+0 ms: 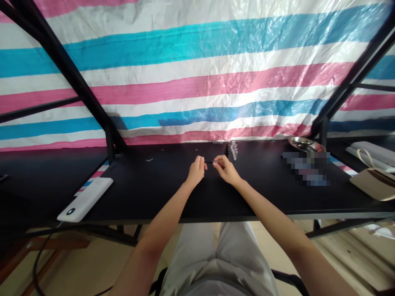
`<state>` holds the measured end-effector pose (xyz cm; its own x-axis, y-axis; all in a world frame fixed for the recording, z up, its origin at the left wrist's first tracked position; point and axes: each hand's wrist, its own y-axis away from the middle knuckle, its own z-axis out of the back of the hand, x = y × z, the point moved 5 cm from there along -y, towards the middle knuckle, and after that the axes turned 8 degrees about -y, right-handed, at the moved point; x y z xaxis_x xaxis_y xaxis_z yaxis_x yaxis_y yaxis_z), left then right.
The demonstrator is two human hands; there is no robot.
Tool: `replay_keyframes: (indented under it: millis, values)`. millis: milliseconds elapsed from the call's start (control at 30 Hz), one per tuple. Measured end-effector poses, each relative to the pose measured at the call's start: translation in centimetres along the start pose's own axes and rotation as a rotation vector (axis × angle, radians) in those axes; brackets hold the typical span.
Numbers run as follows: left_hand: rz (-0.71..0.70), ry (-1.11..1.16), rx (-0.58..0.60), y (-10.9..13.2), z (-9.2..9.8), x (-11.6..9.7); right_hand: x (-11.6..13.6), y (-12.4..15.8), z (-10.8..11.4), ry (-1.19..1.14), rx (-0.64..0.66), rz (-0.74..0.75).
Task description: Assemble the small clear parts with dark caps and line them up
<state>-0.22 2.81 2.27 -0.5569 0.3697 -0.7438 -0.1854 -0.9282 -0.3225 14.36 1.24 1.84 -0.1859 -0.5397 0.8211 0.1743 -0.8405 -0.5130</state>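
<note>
Both my hands meet over the middle of a black table (160, 193). My left hand (196, 169) is closed in a pinch on one end of a thin dark stick-like piece (210, 162). My right hand (224, 167) pinches its other end. The piece is too small to name. Just beyond my right hand stands a small rack of clear plastic pieces (233, 149), and a short row of small dark pins (217, 143) lies behind it.
A white power bank (84, 200) lies at the table's left edge with a cable running down. A metal dish (305, 144) and a blurred patch sit at the right. A paper bag (375, 181) lies far right. Striped tarp hangs behind; black frame bars slant on both sides.
</note>
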Motion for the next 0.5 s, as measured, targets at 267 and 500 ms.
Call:
replay_keyframes:
  millis: [267,500]
  values:
    - [-0.017,-0.09,0.027,0.0,-0.1,-0.1,0.1,0.0,0.0,0.01,-0.014,0.018]
    - [-0.007,-0.004,0.049,0.0,-0.5,0.3,1.1,0.3,0.2,0.212,-0.002,0.127]
